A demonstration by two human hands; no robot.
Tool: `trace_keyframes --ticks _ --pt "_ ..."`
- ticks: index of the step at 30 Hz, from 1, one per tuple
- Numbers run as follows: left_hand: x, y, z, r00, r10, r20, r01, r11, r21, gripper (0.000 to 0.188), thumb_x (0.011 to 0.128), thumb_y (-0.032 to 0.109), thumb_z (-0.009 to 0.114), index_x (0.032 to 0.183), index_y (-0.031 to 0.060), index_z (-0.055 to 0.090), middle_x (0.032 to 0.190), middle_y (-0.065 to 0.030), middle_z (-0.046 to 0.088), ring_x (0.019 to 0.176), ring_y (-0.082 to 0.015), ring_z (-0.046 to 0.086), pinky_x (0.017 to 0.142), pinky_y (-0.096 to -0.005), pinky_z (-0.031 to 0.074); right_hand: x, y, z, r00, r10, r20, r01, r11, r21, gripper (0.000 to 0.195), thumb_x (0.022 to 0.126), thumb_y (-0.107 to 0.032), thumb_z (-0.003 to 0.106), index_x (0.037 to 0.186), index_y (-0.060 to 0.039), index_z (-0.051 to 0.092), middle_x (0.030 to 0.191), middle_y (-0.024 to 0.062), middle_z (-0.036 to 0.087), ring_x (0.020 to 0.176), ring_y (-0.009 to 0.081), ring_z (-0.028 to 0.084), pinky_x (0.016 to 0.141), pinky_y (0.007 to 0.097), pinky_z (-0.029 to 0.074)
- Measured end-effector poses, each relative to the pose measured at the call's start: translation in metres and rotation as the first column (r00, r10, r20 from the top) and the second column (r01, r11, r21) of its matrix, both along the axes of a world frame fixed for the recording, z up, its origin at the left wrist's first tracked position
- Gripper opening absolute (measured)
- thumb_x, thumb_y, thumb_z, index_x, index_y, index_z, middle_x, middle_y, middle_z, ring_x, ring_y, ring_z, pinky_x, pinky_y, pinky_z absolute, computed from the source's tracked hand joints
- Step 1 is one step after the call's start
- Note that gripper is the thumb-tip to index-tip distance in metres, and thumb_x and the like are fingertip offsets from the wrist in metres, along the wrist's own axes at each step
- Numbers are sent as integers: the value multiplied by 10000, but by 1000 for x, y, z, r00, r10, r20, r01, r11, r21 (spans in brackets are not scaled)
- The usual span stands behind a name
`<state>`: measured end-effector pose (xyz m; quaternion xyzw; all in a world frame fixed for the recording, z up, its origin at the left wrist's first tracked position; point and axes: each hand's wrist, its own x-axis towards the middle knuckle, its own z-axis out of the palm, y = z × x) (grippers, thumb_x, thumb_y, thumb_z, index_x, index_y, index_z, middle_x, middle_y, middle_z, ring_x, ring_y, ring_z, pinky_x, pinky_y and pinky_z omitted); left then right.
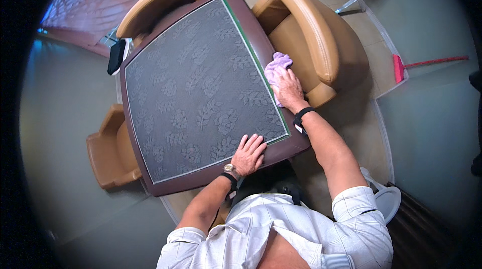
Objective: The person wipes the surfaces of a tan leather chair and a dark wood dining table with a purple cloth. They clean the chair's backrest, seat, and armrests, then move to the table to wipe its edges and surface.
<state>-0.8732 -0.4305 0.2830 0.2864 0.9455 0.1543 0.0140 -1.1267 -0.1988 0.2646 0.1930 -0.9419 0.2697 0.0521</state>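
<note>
A square table with a dark maroon frame [180, 190] and a grey floral-patterned top [192, 92] stands before me. My right hand [289, 87] presses a crumpled lilac cloth [278, 65] onto the frame along the right side. Part of the cloth is covered by the fingers. Flat on the near edge rests my left hand [248, 156], fingers spread across the frame and the border of the patterned top. Nothing is held in it. A narrow green strip [246, 39] runs along the right border of the top.
Tan padded armchairs stand at the right [312, 39], far side [158, 1] and left [113, 148] of the table. A black-and-white object [118, 56] sits by the far left corner. A red long-handled broom [399, 68] and a white plastic item [388, 199] are on the right.
</note>
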Motion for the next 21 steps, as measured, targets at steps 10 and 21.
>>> trace_keyframes --ticks 10,21 --pt "1 -2 3 999 -12 -44 15 997 70 492 998 258 721 1448 72 654 1627 -171 559 1582 -368 449 1339 -613 274 125 20 -2 980 -166 -110 173 983 62 651 958 -277 773 1555 -97 587 1627 158 538 1511 431 471 1254 557 387" --pt "4 -6 -10 997 -28 -75 42 982 183 453 1035 244 700 1445 58 643 1611 -179 572 1567 -386 456 1338 -611 266 291 -33 -4 909 -414 -43 416 901 125 675 942 -229 786 1570 -114 567 1673 123 492 1565 399 406 1164 591 372"
